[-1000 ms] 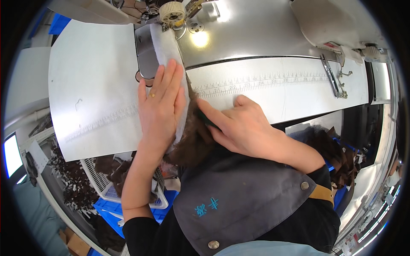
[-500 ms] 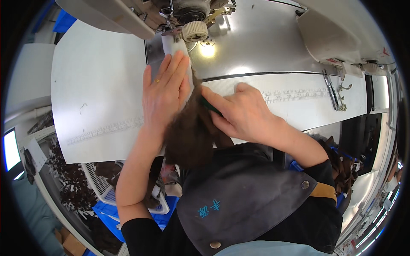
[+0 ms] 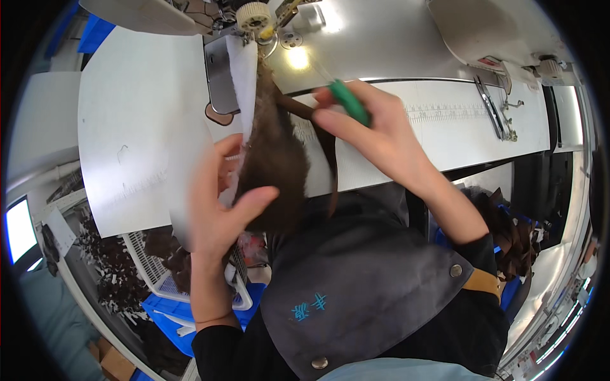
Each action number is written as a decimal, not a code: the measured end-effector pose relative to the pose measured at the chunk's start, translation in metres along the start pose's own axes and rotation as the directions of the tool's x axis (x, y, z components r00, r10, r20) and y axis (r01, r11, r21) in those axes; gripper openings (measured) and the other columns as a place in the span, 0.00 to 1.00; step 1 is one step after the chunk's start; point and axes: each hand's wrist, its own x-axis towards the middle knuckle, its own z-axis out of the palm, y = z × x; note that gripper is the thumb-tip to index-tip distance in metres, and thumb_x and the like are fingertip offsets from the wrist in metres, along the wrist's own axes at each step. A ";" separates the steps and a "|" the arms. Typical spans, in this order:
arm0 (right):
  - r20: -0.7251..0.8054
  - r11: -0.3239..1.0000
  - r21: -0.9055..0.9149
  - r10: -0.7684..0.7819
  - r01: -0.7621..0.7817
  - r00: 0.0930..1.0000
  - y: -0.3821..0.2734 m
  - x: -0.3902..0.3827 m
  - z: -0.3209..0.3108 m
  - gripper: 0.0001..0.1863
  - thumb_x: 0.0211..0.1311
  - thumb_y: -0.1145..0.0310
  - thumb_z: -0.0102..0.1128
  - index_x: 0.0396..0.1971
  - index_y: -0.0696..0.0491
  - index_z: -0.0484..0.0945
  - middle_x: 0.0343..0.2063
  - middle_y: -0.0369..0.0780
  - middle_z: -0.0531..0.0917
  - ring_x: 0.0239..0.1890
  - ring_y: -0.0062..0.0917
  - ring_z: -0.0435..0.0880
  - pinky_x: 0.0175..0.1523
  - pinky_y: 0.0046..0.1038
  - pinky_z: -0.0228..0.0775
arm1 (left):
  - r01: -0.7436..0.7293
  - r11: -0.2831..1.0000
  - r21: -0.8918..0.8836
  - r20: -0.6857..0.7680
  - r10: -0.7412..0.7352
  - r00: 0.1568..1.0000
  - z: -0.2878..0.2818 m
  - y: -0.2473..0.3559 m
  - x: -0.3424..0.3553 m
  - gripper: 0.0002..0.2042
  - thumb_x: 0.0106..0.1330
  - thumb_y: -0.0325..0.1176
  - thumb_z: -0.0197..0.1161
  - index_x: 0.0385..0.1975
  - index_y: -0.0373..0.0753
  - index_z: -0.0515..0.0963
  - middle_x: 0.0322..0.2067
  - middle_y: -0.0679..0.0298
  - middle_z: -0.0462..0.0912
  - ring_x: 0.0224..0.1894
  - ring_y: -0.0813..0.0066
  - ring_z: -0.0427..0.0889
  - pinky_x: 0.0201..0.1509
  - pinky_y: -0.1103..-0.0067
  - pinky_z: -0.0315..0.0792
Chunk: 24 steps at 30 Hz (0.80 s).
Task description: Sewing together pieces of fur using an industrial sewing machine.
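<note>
My left hand, partly blurred, closes on the lower left edge of a brown fur piece. Its thumb lies across the fur and its fingers are behind the edge. A white strip runs along the fur's left side up to the sewing machine's presser area and ribbed wheel. In my right hand is a green-handled awl, its thin shaft pointing up and left. A narrow brown strip stretches from the fur to the right fingertips and hangs down; whether they grip it, I cannot tell.
Tweezers and small metal parts lie on the right of the white table, which carries printed rulers. A white basket and blue bin stand below left, near dark scraps. More brown pieces lie lower right.
My left hand has come down off the white strip to the fur's lower edge. My right hand has lifted up and right with the awl, and the brown strip now stretches toward it.
</note>
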 end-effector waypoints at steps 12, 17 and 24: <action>0.434 0.602 -0.296 -0.608 0.742 0.665 0.015 -0.087 0.062 0.08 0.46 0.69 0.56 0.18 0.52 0.66 0.15 0.37 0.71 0.17 0.26 0.73 0.23 0.25 0.62 | 0.270 0.960 0.076 0.061 -0.275 0.960 0.017 0.000 -0.033 0.07 0.62 0.28 0.62 0.32 0.28 0.79 0.25 0.71 0.79 0.28 0.90 0.70 0.31 0.87 0.66; 0.313 0.904 -0.018 -0.400 0.427 0.861 -0.009 -0.082 0.028 0.12 0.60 0.62 0.56 0.26 0.57 0.75 0.15 0.37 0.77 0.19 0.22 0.77 0.25 0.22 0.65 | 0.425 0.842 -0.333 -0.090 -0.477 0.874 0.017 0.046 -0.037 0.06 0.58 0.25 0.64 0.33 0.29 0.80 0.28 0.64 0.81 0.26 0.81 0.79 0.28 0.84 0.72; 0.240 0.891 0.335 0.235 -0.307 0.942 -0.008 0.026 0.025 0.12 0.61 0.63 0.58 0.29 0.58 0.78 0.23 0.37 0.78 0.19 0.19 0.76 0.25 0.21 0.65 | 0.517 0.838 -0.174 0.102 -0.507 0.856 -0.003 0.063 -0.033 0.08 0.60 0.28 0.64 0.34 0.29 0.79 0.27 0.62 0.81 0.23 0.80 0.79 0.19 0.81 0.73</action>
